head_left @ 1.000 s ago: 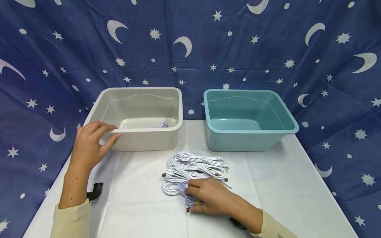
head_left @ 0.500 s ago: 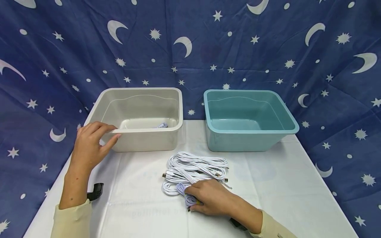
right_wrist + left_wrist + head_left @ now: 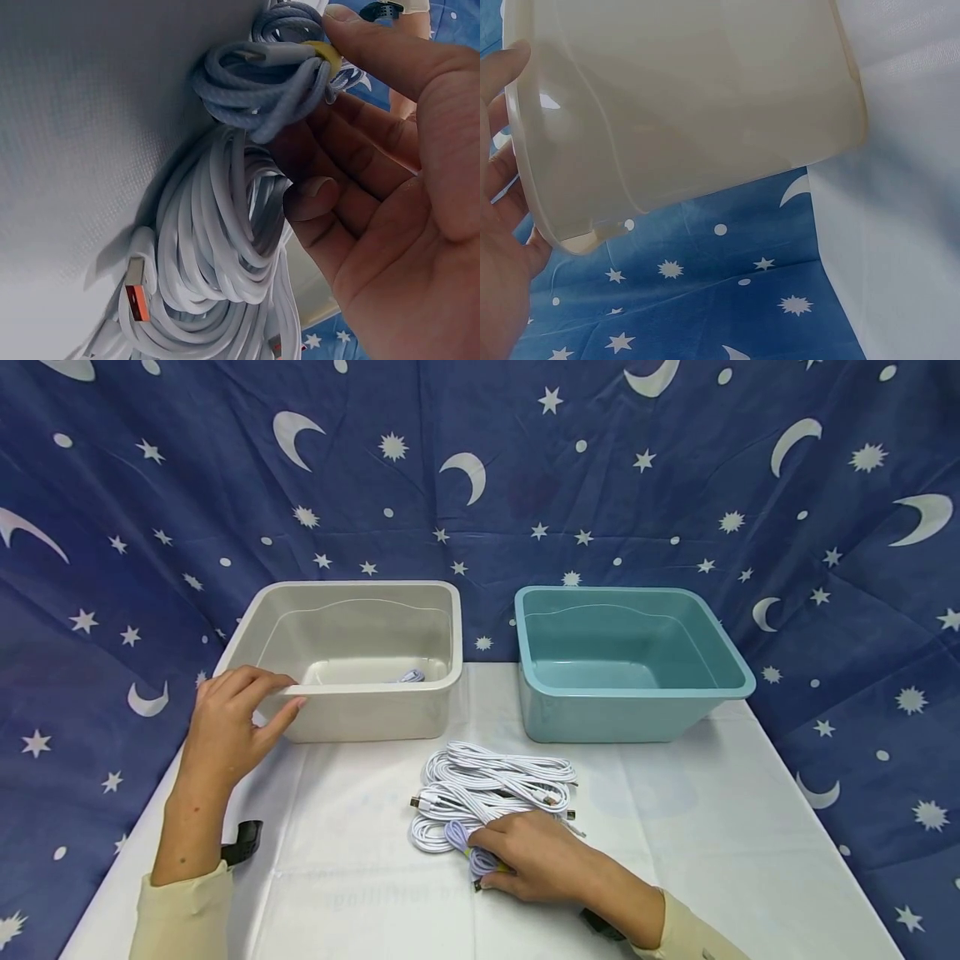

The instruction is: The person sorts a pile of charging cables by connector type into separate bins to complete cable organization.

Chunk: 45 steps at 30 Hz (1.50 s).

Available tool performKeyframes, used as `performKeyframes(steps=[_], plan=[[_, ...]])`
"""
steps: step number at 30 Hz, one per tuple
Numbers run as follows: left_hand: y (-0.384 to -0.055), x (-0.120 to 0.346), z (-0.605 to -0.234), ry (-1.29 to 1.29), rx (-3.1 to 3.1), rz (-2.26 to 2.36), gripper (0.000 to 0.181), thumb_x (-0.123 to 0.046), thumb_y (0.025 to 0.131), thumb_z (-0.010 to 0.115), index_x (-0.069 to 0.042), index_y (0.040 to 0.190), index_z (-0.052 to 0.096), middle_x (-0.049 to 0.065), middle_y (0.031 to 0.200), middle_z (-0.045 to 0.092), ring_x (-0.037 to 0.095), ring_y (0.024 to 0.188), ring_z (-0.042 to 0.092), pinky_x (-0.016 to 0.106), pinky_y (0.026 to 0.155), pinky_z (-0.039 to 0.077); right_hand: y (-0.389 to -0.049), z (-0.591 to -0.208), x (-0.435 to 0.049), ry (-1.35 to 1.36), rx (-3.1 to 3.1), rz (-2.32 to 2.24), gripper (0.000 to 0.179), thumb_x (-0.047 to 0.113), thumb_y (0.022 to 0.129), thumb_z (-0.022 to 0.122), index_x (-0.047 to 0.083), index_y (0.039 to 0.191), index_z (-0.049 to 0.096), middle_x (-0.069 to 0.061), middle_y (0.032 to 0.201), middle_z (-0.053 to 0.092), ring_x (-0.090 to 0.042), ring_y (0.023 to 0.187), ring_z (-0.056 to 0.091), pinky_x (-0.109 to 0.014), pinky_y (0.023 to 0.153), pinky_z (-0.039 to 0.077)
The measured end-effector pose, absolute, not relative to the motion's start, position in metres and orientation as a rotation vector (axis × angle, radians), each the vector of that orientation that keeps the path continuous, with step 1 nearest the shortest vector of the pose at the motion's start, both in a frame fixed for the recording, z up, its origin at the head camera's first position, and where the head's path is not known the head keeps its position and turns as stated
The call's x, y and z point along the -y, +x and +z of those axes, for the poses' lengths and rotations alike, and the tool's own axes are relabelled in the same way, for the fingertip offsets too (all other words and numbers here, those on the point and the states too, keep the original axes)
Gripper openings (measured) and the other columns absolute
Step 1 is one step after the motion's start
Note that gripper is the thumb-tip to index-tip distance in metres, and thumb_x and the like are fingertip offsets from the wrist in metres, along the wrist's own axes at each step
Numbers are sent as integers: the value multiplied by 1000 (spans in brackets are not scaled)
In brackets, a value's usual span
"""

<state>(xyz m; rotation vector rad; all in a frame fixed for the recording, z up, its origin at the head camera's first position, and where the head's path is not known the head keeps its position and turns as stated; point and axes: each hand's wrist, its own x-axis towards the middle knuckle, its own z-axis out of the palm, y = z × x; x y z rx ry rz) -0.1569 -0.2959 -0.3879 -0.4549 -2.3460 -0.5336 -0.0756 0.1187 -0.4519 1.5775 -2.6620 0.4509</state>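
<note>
My left hand [image 3: 225, 727] grips the front rim of a light grey-beige plastic bin [image 3: 367, 714], thumb outside and fingers over the edge. In the head view my right hand [image 3: 543, 858] is low over the table, thumb and fingers around a coiled lavender USB cable [image 3: 457, 835]. The right wrist view shows this lavender cable [image 3: 262, 90] bound with a yellow tie, the thumb at the tie and fingertips behind the coil. Right behind it lies a pile of bundled white cables [image 3: 495, 777], their metal plugs sticking out at the sides. Another lavender coil [image 3: 412, 676] lies inside the beige bin.
A teal plastic bin [image 3: 633, 717] stands to the right of the beige one, a narrow gap between them. Both stand at the back of a table with a white cloth [image 3: 360, 860]. A blue curtain [image 3: 510, 493] with moons and stars hangs behind and along the sides.
The right fingers have shifted slightly on the lavender cable, and its coil has turned a little, showing more of the yellow tie. The left hand stays on the bin rim.
</note>
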Motion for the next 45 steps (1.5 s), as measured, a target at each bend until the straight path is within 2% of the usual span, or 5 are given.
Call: performKeyframes(steps=[11,17,27,36,45], plan=[[-156,297,-389,-468,2334,-535,27,-20,80,83,-10,104,75,7,96,66,29,94,59,52,84,38,-75,-444,-118,1544,2626,505,34,38,85,79,20,111,67,17,83,57,6,69,44,-20,63,44],[-155,298,-390,-451,2345,-538,28,-21,81,84,-11,104,75,6,96,66,29,94,59,52,86,38,-76,-439,-119,1520,2629,534,31,37,88,75,21,114,66,18,86,59,6,72,47,-20,62,44],[-155,298,-390,-452,2352,-534,28,-22,81,83,-10,104,74,8,97,66,30,95,59,53,87,38,-80,-429,-122,1523,2590,583,34,35,91,73,16,119,67,12,105,68,2,93,62,-26,77,55],[-156,297,-389,-454,2346,-546,28,-22,81,83,-11,105,75,7,96,66,28,94,59,53,88,37,-90,-413,-120,1503,2534,599,34,31,92,73,13,119,65,11,103,68,-1,88,63,-25,78,54],[-157,296,-389,-455,2348,-539,28,-21,81,83,-9,105,74,8,98,67,30,96,59,54,89,38,-100,-399,-116,1449,2503,622,35,29,93,71,11,122,65,7,109,69,-5,97,66,-27,84,55]])
